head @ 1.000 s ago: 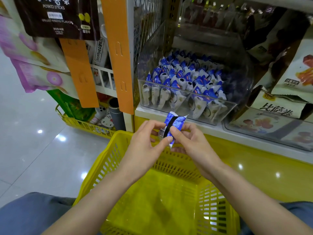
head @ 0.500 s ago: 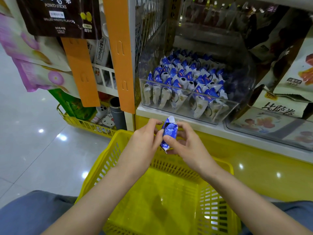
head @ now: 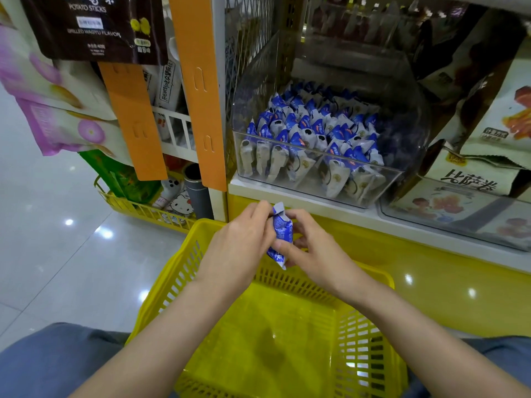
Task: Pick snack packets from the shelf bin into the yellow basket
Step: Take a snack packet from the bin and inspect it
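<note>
Centre of frame: left hand (head: 241, 242) and right hand (head: 313, 251) are together, both pinching 1 blue-and-white packet (head: 282, 232) between them. The packet stands roughly upright, crimped end up, held in the air above the far rim of the yellow basket (head: 287, 326). The basket fills the lower centre of the frame, and no packet shows on its floor. The clear bin (head: 258, 81), upper centre-right, sits on the white shelf (head: 287, 194) and is well stocked with the same packets.

Step in hand, as judged: drop this packet into the basket.

Notes for doing it well:
- The packet is above the rim, not over the open floor. Bring it toward the lower centre of the frame before letting go, or it may tip off the far edge.
- 2 hands on 1 small packet is more than needed. Let 1 hand carry it and free the other for the bin.
- The wrapper looks thin and slick. A light pinch at the crimped end should do, without squeezing the contents.
- Release low. The basket walls are slotted, but the gaps look narrower than the packet.
</note>
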The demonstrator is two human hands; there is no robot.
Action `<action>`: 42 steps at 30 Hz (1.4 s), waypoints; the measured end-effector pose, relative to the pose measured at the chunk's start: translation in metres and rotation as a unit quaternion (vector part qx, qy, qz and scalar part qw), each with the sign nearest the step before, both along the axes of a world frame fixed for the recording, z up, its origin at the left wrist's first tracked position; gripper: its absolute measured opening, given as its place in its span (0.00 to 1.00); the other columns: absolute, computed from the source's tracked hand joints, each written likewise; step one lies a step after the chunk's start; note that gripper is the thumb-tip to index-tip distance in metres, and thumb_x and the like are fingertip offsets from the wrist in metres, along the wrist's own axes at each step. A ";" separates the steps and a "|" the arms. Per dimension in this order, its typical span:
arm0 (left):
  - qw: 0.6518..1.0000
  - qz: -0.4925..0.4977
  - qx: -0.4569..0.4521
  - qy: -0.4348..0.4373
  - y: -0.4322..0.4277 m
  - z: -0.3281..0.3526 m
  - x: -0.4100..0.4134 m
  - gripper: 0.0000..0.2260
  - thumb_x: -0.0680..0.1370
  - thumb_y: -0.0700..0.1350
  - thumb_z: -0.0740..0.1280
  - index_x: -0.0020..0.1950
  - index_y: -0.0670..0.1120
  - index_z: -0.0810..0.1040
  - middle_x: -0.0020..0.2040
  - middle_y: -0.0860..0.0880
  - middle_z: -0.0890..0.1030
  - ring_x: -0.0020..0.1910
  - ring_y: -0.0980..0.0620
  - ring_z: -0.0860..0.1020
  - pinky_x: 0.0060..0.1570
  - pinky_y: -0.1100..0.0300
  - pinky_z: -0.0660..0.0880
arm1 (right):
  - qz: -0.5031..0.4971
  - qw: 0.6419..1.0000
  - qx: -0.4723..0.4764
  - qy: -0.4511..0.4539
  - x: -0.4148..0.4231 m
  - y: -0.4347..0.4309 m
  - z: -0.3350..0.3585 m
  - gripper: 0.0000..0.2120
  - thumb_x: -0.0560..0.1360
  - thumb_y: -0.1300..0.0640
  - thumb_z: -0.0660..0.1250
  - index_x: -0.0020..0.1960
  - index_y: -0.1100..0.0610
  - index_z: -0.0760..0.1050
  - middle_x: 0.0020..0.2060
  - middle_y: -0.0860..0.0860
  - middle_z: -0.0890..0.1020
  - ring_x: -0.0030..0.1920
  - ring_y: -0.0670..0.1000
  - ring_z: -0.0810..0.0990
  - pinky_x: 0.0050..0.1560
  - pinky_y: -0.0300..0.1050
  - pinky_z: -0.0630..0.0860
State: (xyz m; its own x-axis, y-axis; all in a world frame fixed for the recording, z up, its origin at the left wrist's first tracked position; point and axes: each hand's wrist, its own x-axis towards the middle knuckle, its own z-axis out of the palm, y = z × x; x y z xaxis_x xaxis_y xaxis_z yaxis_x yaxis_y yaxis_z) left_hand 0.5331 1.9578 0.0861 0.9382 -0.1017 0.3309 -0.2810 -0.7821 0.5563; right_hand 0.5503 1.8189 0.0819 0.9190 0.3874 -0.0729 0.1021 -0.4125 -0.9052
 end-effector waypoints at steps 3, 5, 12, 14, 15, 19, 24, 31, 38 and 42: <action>0.998 0.005 -0.059 0.008 0.000 -0.006 0.003 0.06 0.79 0.43 0.57 0.44 0.45 0.68 0.37 0.52 0.71 0.35 0.53 0.70 0.34 0.58 0.67 | 0.008 1.000 -0.013 -0.008 -0.001 -0.001 0.000 0.17 0.74 0.56 0.67 0.58 0.44 0.66 0.49 0.44 0.78 0.44 0.58 0.81 0.48 0.60 0.77; 0.994 0.012 -0.106 0.025 0.000 -0.010 0.005 0.07 0.79 0.41 0.58 0.41 0.46 0.68 0.34 0.54 0.71 0.35 0.58 0.70 0.33 0.66 0.64 | 0.006 1.000 -0.019 -0.012 -0.001 -0.002 0.000 0.17 0.74 0.56 0.67 0.58 0.43 0.66 0.47 0.42 0.77 0.44 0.58 0.80 0.48 0.59 0.77; 0.984 -0.024 -0.174 0.034 -0.002 -0.013 0.007 0.05 0.78 0.43 0.64 0.52 0.48 0.77 0.46 0.54 0.78 0.43 0.62 0.76 0.39 0.73 0.71 | -0.036 0.999 0.001 0.005 0.006 -0.007 0.000 0.12 0.79 0.56 0.59 0.62 0.51 0.68 0.51 0.49 0.79 0.46 0.49 0.81 0.46 0.48 0.79; 0.986 -0.046 -0.155 0.043 -0.004 -0.016 0.004 0.12 0.77 0.41 0.64 0.60 0.48 0.75 0.51 0.53 0.76 0.48 0.61 0.75 0.46 0.70 0.73 | -0.054 0.998 0.023 0.017 0.007 -0.009 0.000 0.08 0.80 0.56 0.57 0.58 0.50 0.68 0.46 0.48 0.79 0.41 0.42 0.79 0.38 0.36 0.77; 0.986 -0.055 -0.148 0.052 -0.005 -0.016 0.002 0.14 0.77 0.40 0.64 0.63 0.47 0.74 0.53 0.52 0.75 0.51 0.61 0.75 0.50 0.66 0.74 | -0.065 0.997 0.034 0.025 0.008 -0.009 -0.001 0.07 0.80 0.57 0.57 0.57 0.51 0.68 0.45 0.48 0.79 0.38 0.40 0.79 0.34 0.34 0.76; 0.966 -0.066 -0.228 0.099 -0.010 -0.012 0.000 0.17 0.76 0.34 0.62 0.63 0.50 0.71 0.56 0.52 0.77 0.53 0.61 0.76 0.49 0.69 0.73 | -0.120 0.987 0.084 0.070 0.007 -0.005 -0.001 0.08 0.77 0.55 0.62 0.56 0.51 0.67 0.49 0.53 0.78 0.36 0.45 0.80 0.32 0.39 0.77; 0.863 -0.066 -0.456 0.208 -0.019 -0.005 0.000 0.08 0.78 0.40 0.62 0.57 0.47 0.72 0.49 0.50 0.81 0.46 0.60 0.79 0.45 0.68 0.75 | -0.130 0.976 -0.124 -0.124 0.004 -0.010 0.000 0.19 0.70 0.48 0.69 0.58 0.50 0.68 0.51 0.47 0.75 0.41 0.49 0.77 0.42 0.48 0.76; 0.879 0.031 -0.441 0.178 -0.012 -0.009 0.009 0.13 0.82 0.42 0.53 0.45 0.48 0.76 0.41 0.46 0.79 0.39 0.54 0.79 0.35 0.64 0.77 | -0.075 0.967 -0.167 -0.178 0.000 -0.010 -0.002 0.27 0.68 0.44 0.71 0.63 0.51 0.70 0.51 0.45 0.69 0.50 0.46 0.73 0.53 0.41 0.71; 0.919 0.063 -0.373 0.113 -0.003 -0.005 0.020 0.13 0.81 0.43 0.55 0.41 0.40 0.73 0.36 0.41 0.76 0.35 0.52 0.77 0.32 0.53 0.78 | -0.081 0.989 -0.082 -0.089 0.005 -0.013 0.002 0.16 0.68 0.53 0.74 0.54 0.49 0.76 0.44 0.42 0.79 0.39 0.35 0.74 0.42 0.26 0.68; 0.963 0.067 -0.260 0.016 0.007 0.003 0.026 0.14 0.80 0.41 0.58 0.34 0.46 0.69 0.29 0.52 0.69 0.29 0.59 0.68 0.29 0.65 0.67 | -0.086 0.996 0.020 -0.019 0.002 -0.010 0.009 0.11 0.68 0.62 0.73 0.44 0.49 0.76 0.35 0.46 0.83 0.32 0.44 0.79 0.39 0.40 0.78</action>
State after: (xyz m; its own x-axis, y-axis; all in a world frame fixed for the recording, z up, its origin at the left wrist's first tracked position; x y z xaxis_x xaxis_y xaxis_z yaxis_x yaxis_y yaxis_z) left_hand 0.5591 1.9653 0.0890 0.9418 0.1934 0.2751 -0.1729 -0.4232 0.8894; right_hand 0.5522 1.8084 0.0907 0.9737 0.2263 -0.0247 0.0675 -0.3910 -0.9179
